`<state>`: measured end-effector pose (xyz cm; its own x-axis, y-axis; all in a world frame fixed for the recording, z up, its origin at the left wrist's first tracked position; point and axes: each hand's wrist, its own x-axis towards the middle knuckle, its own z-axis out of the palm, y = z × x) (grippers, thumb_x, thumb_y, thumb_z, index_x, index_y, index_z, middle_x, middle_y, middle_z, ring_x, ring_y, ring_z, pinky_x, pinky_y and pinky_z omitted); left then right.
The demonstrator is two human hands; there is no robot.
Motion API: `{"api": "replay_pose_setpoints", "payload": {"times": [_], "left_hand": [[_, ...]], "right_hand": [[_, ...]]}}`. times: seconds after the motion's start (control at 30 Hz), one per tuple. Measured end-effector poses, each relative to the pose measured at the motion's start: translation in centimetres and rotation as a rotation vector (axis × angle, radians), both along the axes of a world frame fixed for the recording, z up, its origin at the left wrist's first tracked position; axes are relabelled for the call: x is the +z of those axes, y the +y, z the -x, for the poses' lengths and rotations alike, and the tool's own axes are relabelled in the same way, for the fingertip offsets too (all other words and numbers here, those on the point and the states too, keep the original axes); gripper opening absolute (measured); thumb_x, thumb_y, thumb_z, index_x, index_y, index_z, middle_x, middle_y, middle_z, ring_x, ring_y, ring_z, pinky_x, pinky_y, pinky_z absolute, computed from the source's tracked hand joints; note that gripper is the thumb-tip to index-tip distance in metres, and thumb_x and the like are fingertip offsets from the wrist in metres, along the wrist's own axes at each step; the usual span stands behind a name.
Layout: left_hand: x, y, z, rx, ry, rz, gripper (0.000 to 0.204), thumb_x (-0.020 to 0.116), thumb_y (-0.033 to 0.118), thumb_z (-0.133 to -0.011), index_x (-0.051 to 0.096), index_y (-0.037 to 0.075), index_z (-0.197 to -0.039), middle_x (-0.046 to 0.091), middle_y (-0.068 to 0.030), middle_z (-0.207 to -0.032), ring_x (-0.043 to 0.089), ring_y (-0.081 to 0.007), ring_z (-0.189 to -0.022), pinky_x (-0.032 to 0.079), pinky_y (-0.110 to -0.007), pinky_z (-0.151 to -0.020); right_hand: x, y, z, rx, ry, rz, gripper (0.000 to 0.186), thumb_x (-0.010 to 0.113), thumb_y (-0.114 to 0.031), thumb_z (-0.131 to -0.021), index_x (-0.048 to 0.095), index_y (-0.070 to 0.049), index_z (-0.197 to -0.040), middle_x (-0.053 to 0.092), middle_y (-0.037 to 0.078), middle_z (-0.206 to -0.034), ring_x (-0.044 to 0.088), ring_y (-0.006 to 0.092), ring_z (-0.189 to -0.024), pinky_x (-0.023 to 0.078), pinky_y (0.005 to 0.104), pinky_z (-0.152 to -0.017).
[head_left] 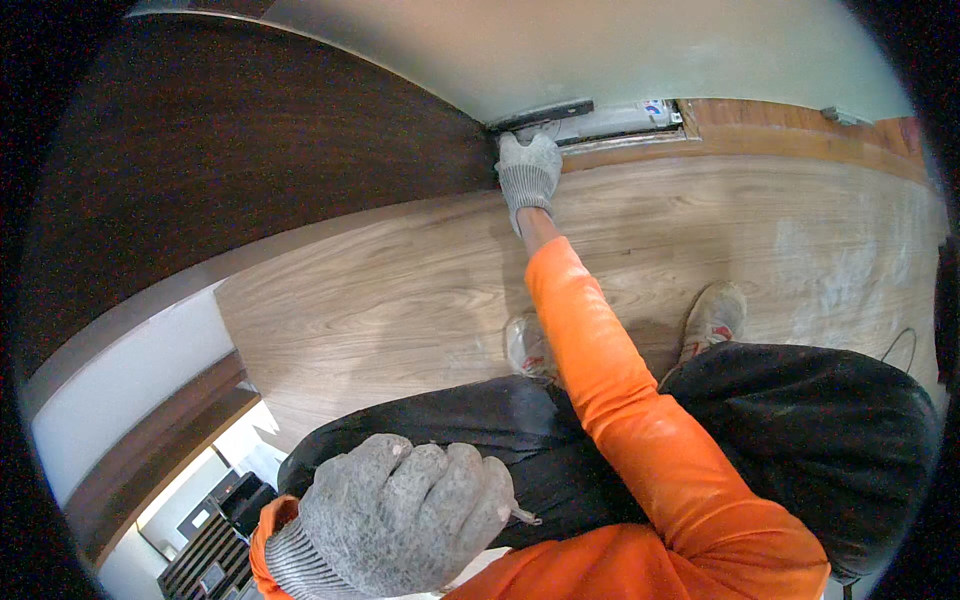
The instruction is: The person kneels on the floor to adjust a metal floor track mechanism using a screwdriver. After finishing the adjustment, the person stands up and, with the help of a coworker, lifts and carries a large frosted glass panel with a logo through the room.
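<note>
A broad dark brown panel [260,120] fills the upper left, its lower edge curving beside a light wood-grain floor [400,300] that carries whitish smudges on the right. At the lower left, a white surface [135,375] adjoins a brown ledge [165,470], beyond which lie a black object [245,503] and a dark slatted piece [195,565], both too small to identify.

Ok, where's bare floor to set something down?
Left: floor between the dark panel and the trousers. Right: floor between the right shoe and the wooden strip, whitish smears on part. Crowded: the recess, right hand at its left end.
</note>
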<state>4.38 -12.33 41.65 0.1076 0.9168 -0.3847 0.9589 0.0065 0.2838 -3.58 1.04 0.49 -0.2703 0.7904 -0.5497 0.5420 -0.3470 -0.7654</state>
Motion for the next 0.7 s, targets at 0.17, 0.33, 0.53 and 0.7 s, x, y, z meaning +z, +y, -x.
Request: {"api": "replay_pose_setpoints", "payload": {"times": [0.17, 0.33, 0.53, 0.7], "left_hand": [[0.0, -0.3, 0.1, 0.014, 0.02, -0.041, 0.032, 0.078, 0.037, -0.078, 0.066, 0.016, -0.1, 0.063, -0.0014, -0.091, 0.06, -0.0147, -0.069, 0.045, -0.032, -0.056], [-0.3, -0.4, 0.4, 0.013, 0.025, -0.03, 0.033, 0.078, 0.036, -0.077, 0.066, 0.016, -0.1, 0.063, -0.001, -0.091, 0.061, -0.015, -0.068, 0.045, -0.032, -0.057], [-0.3, -0.1, 0.6, -0.035, 0.038, -0.031, 0.031, 0.076, 0.038, -0.079, 0.066, 0.017, -0.099, 0.063, -0.0004, -0.091, 0.06, -0.0143, -0.068, 0.044, -0.032, -0.058], [-0.2, -0.2, 0.6, -0.019, 0.017, -0.04, 0.031, 0.075, 0.037, -0.078, 0.066, 0.017, -0.099, 0.063, -0.0007, -0.091, 0.06, -0.0143, -0.069, 0.043, -0.032, -0.057]], "right_hand": [[-0.4, -0.6, 0.4, -0.011, -0.031, -0.116, 0.041, 0.064, -0.035, -0.086, 0.07, 0.004, -0.098, 0.071, 0.028, -0.096, 0.067, 0.0458, -0.097, 0.053, 0.0501, -0.088], [-2.7, 0.7, 0.8, 0.33, -0.135, -0.31, 0.041, 0.06, -0.036, -0.089, 0.071, 0.003, -0.096, 0.071, 0.028, -0.098, 0.067, 0.0455, -0.099, 0.052, 0.05, -0.089], [-1.2, 0.6, 0.6, 0.02, -0.021, -0.049, 0.046, 0.066, -0.038, -0.085, 0.068, 0.004, -0.104, 0.07, 0.029, -0.102, 0.067, 0.0452, -0.1, 0.052, 0.05, -0.09], [0.2, 0.4, 0.2, 0.041, -0.044, -0.065, 0.048, 0.068, -0.039, -0.084, 0.067, 0.004, -0.105, 0.07, 0.028, -0.105, 0.066, 0.0444, -0.103, 0.051, 0.0507, -0.091]]}}
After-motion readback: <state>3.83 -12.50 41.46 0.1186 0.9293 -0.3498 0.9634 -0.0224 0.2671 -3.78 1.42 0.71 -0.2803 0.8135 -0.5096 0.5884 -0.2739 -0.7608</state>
